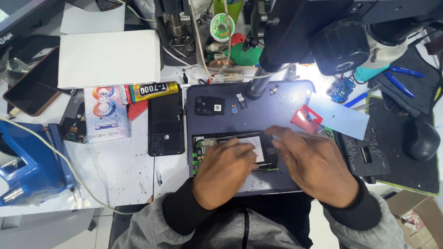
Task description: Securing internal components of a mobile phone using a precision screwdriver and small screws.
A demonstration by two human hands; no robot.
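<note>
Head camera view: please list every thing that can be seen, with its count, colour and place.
opened phone: one, green board and pale battery, on the dark mat under both hands
work mat: one, dark blue, centre
phone back cover: one, black, left of the mat
glue tube: one, yellow and black, above the cover
white box: one, upper left
microscope: one, black and grey, upper right
solder spool: one, green and white, top centre
computer mouse: one, black, far right
blue tool: one, left edge
left hand: one, resting on the phone
right hand: one, fingers on the phone's right end
</note>
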